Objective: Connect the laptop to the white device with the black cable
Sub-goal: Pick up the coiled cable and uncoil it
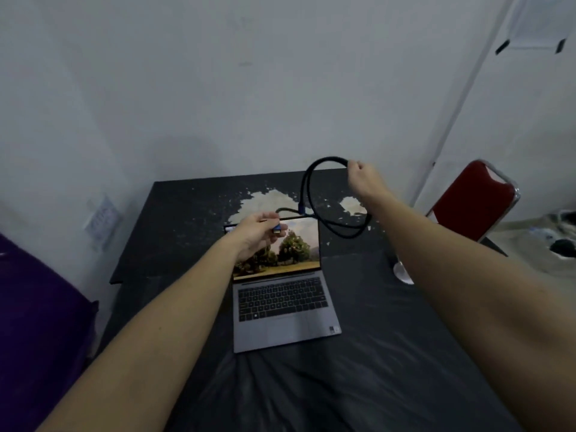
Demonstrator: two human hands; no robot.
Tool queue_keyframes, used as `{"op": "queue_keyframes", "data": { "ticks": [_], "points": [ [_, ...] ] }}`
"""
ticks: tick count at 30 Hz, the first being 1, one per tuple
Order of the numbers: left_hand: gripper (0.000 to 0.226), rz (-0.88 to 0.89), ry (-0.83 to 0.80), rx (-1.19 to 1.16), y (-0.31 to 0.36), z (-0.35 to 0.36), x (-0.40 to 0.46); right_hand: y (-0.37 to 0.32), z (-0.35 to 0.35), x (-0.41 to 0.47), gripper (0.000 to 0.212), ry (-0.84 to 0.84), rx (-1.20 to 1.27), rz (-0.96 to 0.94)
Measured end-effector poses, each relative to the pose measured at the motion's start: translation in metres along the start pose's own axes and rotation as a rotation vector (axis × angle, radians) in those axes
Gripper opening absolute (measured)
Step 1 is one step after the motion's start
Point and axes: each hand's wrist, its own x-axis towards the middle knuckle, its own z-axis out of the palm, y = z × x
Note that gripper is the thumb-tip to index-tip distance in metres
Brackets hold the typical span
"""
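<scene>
With L hand (257,233) fingers pinching blue-tipped plug (278,229) over open laptop (282,288) on table (174,219) and R hand (363,179) gripping black cable (324,194) loop aloft, uncoil slack, square plug w/ side port; white device (402,272) mostly hidden behind R forearm.

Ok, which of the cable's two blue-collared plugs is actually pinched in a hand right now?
The plug in front of the laptop screen, pinched by the left hand. The other plug dangles free behind the screen's top edge; the right hand holds only the black cable loop.
</scene>
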Motion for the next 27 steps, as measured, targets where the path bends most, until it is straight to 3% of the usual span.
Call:
{"op": "queue_keyframes", "data": {
  "ticks": [5, 13, 27],
  "points": [
    [0.038, 0.062, 0.071, -0.033, 0.032, -0.050, 0.010, -0.045, 0.042, 0.025, 0.038, -0.058, 0.010, -0.081],
    [0.025, 0.116, 0.243, -0.140, 0.044, -0.133, 0.079, -0.052, 0.129, 0.094, 0.027, -0.055, 0.038, -0.158],
    [0.020, 0.082, 0.468, -0.142, -0.034, -0.209, 0.175, 0.037, 0.290, 0.162, 0.028, -0.289, -0.172, 0.078]
  ]
}}
